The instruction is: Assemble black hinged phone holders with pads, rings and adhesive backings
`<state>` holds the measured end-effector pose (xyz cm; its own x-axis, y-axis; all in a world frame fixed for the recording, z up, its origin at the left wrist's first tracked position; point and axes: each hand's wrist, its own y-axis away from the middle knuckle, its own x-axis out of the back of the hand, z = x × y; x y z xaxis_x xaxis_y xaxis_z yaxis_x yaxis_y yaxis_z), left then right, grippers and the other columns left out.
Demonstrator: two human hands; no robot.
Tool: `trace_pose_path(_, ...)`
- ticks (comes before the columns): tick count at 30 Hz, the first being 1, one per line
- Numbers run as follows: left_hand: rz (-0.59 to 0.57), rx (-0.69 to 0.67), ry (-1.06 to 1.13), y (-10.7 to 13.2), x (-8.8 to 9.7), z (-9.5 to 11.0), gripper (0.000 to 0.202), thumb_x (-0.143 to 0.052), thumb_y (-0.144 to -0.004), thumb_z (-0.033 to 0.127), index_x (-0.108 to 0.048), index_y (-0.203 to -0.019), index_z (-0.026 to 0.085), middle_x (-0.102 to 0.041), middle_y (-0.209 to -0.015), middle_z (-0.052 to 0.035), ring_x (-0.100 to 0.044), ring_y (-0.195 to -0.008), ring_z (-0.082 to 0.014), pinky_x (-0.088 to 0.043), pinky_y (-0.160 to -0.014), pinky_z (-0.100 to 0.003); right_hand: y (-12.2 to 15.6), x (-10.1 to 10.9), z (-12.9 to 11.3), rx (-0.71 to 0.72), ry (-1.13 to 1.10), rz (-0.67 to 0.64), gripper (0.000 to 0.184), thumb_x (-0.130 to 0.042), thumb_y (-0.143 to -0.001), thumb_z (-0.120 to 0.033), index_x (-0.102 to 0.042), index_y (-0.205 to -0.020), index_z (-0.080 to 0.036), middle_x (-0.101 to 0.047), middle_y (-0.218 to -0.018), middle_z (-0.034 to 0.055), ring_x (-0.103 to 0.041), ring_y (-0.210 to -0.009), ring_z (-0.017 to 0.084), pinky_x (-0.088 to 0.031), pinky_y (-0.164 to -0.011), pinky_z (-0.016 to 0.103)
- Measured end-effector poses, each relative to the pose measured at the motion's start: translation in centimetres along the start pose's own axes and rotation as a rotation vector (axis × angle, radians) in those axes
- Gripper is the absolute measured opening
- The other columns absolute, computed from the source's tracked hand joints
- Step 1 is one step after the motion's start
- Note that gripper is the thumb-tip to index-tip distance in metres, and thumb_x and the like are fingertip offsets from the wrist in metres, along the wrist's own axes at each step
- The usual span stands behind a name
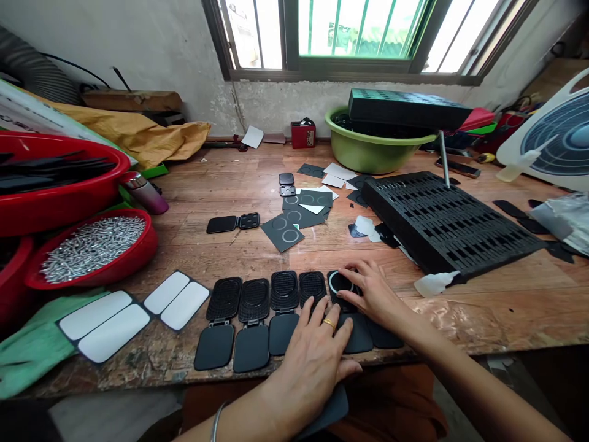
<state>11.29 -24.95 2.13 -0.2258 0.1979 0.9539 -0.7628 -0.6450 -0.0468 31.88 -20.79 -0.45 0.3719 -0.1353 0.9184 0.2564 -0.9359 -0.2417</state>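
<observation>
Several black hinged panels lie unfolded in a row along the bench's front edge, such as the leftmost one (224,299) with its ridged half and smooth half (214,347). My left hand (317,350) rests palm down over the smooth halves, fingers spread. At the right end of the row, my right hand (368,288) has thumb and fingertips at a thin silver ring (332,282) on a ridged panel half. That hand hides part of the ring. A dark flat sheet (332,412) shows below my left hand; whether they touch I cannot tell.
Red bowl (150,248) of small metal pins and white-faced sheets (115,322) lie left. Dark ring sheets (281,232) and an unfolded panel (223,224) lie ahead. On the right are a slotted black block (451,221), a squeeze bottle (435,283) and a green basin (368,150).
</observation>
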Motion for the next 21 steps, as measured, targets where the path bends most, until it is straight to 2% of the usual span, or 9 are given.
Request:
trace_pose_path(4, -0.003, -0.001, -0.003, -0.2, 0.1, -0.1, 0.057, -0.057, -0.083, 0.056, -0.049, -0.130, 0.026, -0.043, -0.140, -0.0097, -0.030, -0.136, -0.0298, -0.019, -0.114, -0.053, -0.7, 0.5, -0.2, -0.018, 0.095, -0.055, 0.032, -0.069, -0.082, -0.035, -0.066, -0.111, -0.023, -0.054, -0.112, 0.0083, -0.044, -0.105, 0.025, -0.041, -0.090, 0.042)
trace_pose_path(11, -0.010, 0.019, 0.005, -0.3, 0.7, 0.1, 0.057, -0.060, -0.082, 0.055, -0.050, -0.130, 0.026, -0.044, -0.140, -0.0100, -0.034, -0.134, -0.0309, -0.020, -0.114, -0.055, -1.1, 1.5, -1.6, -0.030, 0.180, -0.168, 0.029, -0.070, -0.080, -0.035, -0.068, -0.104, -0.019, -0.057, -0.103, 0.0097, -0.049, -0.102, 0.027, -0.042, -0.085, 0.044)
trace_pose_path(14, -0.031, 0.028, 0.019, -0.3, 0.6, -0.2, 0.060, -0.060, -0.080, 0.059, -0.051, -0.130, 0.027, -0.044, -0.141, -0.0095, -0.033, -0.135, -0.0327, -0.023, -0.113, -0.056, -2.4, 3.4, -1.5, -0.020, 0.100, -0.226, 0.030, -0.070, -0.080, -0.030, -0.067, -0.107, -0.018, -0.059, -0.107, 0.0094, -0.052, -0.102, 0.025, -0.044, -0.087, 0.039)
trace_pose_path(17, -0.026, -0.007, 0.010, 0.1, 0.6, -0.8, 0.070, -0.063, -0.078, 0.058, -0.042, -0.138, 0.027, -0.040, -0.144, -0.0107, -0.030, -0.136, -0.0337, -0.028, -0.110, -0.057, -6.2, 7.8, 1.1, -0.153, -0.040, -0.164, 0.023, -0.063, -0.085, -0.028, -0.067, -0.106, -0.018, -0.064, -0.103, 0.0050, -0.059, -0.092, 0.016, -0.046, -0.082, 0.025)
trace_pose_path(18, -0.013, -0.020, -0.004, 0.3, 0.7, -1.1, 0.074, -0.066, -0.077, 0.054, -0.039, -0.140, 0.026, -0.039, -0.145, -0.0116, -0.030, -0.136, -0.0338, -0.031, -0.109, -0.056, -7.9, 9.5, 2.6, -0.261, -0.047, -0.139, 0.016, -0.060, -0.087, -0.028, -0.070, -0.096, -0.019, -0.065, -0.093, 0.0023, -0.060, -0.083, 0.013, -0.046, -0.078, 0.021)
trace_pose_path(19, 0.007, -0.028, -0.021, 0.6, 0.8, -1.4, 0.077, -0.070, -0.076, 0.049, -0.037, -0.141, 0.025, -0.039, -0.145, -0.0123, -0.032, -0.136, -0.0340, -0.035, -0.108, -0.056, -9.6, 11.1, 4.4, -0.344, -0.016, -0.094, 0.017, -0.057, -0.089, -0.028, -0.070, -0.090, -0.016, -0.065, -0.084, 0.0019, -0.060, -0.075, 0.011, -0.046, -0.072, 0.021)
trace_pose_path(21, 0.063, -0.023, -0.050, 1.4, 1.0, -2.1, 0.077, -0.074, -0.074, 0.039, -0.038, -0.141, 0.024, -0.042, -0.143, -0.0124, -0.037, -0.132, -0.0334, -0.043, -0.102, -0.052, -12.7, 13.8, 8.6, -0.483, 0.068, 0.008, 0.017, -0.056, -0.088, -0.020, -0.068, -0.084, -0.009, -0.062, -0.075, 0.0047, -0.059, -0.072, 0.012, -0.045, -0.072, 0.023)
